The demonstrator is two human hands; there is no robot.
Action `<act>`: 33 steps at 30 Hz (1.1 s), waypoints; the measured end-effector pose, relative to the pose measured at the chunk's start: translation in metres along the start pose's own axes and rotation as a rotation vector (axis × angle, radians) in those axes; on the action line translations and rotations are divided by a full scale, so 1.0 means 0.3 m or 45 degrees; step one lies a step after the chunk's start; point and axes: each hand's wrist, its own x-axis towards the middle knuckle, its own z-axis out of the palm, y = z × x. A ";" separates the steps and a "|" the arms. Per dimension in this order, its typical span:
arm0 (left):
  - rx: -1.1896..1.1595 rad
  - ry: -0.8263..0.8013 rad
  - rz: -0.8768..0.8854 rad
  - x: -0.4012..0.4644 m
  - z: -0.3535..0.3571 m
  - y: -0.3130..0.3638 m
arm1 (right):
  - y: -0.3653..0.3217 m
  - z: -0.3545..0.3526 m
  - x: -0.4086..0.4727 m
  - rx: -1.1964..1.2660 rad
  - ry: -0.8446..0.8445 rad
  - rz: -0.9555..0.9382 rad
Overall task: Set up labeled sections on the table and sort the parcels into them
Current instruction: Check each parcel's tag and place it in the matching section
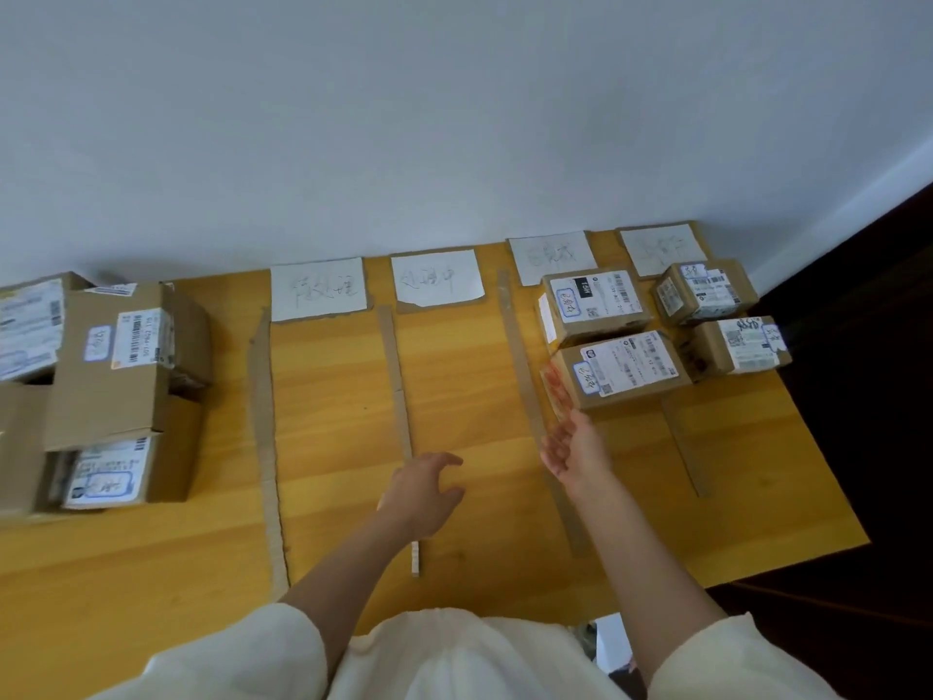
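Pale sleeves (pixel 242 654) lie nearest, at the desk's near edge, and both bare forearms reach out from them over the wood. The left hand (pixel 426 490) hovers above the middle cardboard strip (pixel 399 421) with fingers loosely curled, holding nothing. The right hand (pixel 573 454) is spread, palm turned inward, empty, just beside the near corner of a parcel (pixel 621 371) in the third section; whether it touches the box is not clear.

Strips running from the far edge toward the near edge divide the desk (pixel 479 497) into lanes, each headed by a paper label (pixel 318 289) against the wall, so a parcel's place can be read at a glance. Four parcels sit in the two lanes by the far right corner, two in each. The two middle lanes hold none. An unsorted pile of boxes (pixel 111 381) waits at the left edge, probably the next source.
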 end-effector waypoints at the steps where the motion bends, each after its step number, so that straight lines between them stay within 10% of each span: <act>1: -0.046 0.032 -0.020 -0.014 -0.013 -0.015 | 0.018 0.029 -0.016 -0.032 -0.052 0.023; 21: -0.618 0.720 -0.734 -0.415 -0.163 -0.656 | 0.438 0.776 -0.391 -1.218 -0.885 -0.264; 33: -0.662 0.806 -0.855 -0.473 -0.186 -0.897 | 0.552 1.114 -0.459 -1.174 -0.803 -0.345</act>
